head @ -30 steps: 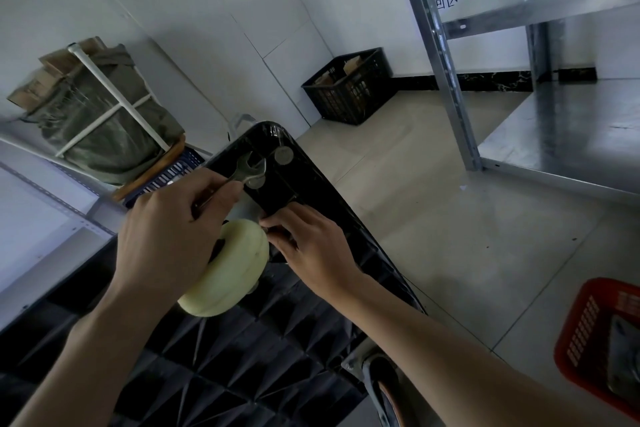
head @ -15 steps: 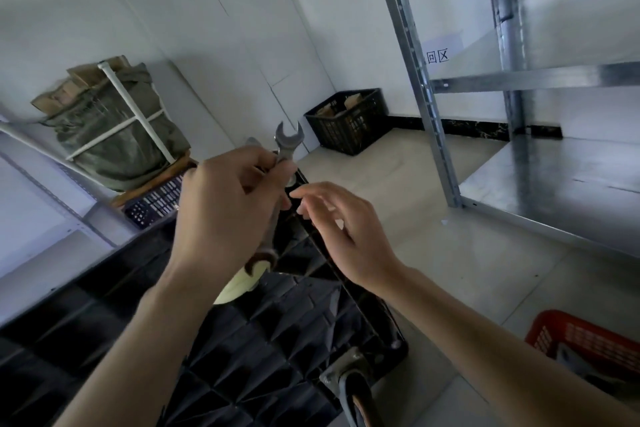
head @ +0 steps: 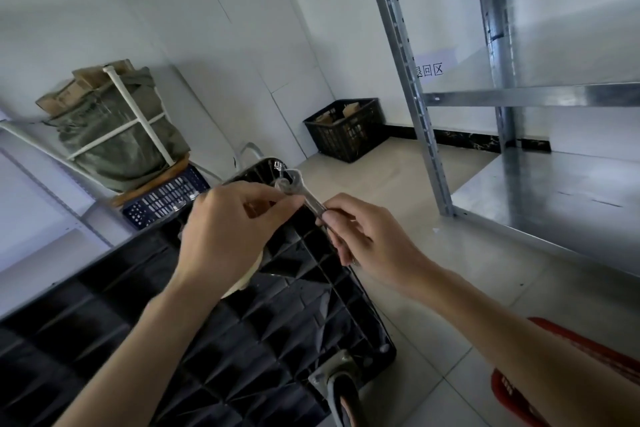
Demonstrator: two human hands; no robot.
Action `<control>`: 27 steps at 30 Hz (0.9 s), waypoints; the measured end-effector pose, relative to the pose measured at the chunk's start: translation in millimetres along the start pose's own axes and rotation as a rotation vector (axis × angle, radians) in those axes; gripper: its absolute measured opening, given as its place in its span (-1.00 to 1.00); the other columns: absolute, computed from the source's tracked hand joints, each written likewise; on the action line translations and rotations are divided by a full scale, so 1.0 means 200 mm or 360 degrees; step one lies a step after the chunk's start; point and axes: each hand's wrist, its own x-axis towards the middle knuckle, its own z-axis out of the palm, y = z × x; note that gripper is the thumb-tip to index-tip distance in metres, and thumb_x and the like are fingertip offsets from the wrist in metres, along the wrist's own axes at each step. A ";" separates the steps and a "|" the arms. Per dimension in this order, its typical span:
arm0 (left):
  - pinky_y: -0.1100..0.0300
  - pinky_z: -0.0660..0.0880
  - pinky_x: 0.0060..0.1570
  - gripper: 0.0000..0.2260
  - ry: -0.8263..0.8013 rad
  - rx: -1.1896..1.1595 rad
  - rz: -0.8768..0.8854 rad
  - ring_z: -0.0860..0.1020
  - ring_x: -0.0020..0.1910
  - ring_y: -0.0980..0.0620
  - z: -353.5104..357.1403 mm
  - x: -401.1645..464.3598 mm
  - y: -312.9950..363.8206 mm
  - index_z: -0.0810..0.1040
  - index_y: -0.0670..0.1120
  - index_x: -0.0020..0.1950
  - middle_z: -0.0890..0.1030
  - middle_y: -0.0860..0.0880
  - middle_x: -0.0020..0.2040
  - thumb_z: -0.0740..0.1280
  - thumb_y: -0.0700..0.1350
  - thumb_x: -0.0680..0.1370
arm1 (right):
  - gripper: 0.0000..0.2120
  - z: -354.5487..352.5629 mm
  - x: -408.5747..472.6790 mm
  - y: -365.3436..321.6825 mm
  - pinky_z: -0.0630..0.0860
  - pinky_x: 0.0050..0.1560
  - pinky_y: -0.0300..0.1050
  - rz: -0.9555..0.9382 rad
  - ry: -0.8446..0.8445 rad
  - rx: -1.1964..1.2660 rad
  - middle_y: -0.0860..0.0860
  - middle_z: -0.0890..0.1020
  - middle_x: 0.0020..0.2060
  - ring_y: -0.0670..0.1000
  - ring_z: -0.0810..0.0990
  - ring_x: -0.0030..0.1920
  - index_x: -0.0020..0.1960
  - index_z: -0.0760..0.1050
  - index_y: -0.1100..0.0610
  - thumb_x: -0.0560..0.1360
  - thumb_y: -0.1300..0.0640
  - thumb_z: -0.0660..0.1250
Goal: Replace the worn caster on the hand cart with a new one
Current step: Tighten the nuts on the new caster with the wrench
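We have passed the wrench (head: 304, 196) across: our right hand (head: 367, 239) now pinches its shank, our left hand (head: 225, 236) fingers curled at its ring end. The cream caster (head: 247, 276) sits at six o'clock beneath the left hand on the upturned hand cart (head: 277, 315), bolts likely next.

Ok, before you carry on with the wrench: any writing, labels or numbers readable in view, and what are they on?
"回区" on the white paper sign on the wall behind the shelf upright; a character before it is partly hidden by the upright.
White marks on the red basket: too blurred to read.
Wrench: no legible marking.
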 end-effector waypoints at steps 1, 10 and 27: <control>0.21 0.50 -0.25 -0.80 0.0052 0.0117 0.0032 0.60 -0.27 0.24 -0.05 0.00 -0.04 0.72 0.20 -0.12 0.66 0.24 -0.25 0.45 0.28 0.43 | -0.83 0.00 0.00 0.03 0.52 -0.35 0.01 0.0000 -0.0010 -0.0113 -0.02 0.55 -0.33 0.06 0.55 -0.41 0.05 0.52 0.04 0.71 0.08 0.17; -0.15 0.45 0.11 -0.24 0.0200 0.0768 0.0018 0.52 0.22 -0.19 -0.21 0.16 -0.46 0.41 0.02 0.44 0.50 -0.10 0.34 0.33 0.45 0.39 | -0.75 0.04 0.16 0.30 0.31 -0.29 -0.13 0.0039 -0.0380 -0.1175 -0.17 0.59 -0.28 -0.13 0.52 -0.30 0.16 0.57 -0.12 0.67 -0.17 0.17; 0.03 0.36 -0.21 -0.24 0.0179 0.0657 -0.0409 0.45 -0.05 0.00 -0.12 0.24 -0.75 0.37 0.10 0.38 0.50 0.17 -0.04 0.29 0.54 0.35 | -0.76 0.09 0.43 0.37 0.39 -0.18 -0.17 -0.0523 -0.0266 -0.1263 -0.18 0.72 -0.01 -0.05 0.69 -0.11 0.17 0.62 -0.14 0.64 -0.16 0.24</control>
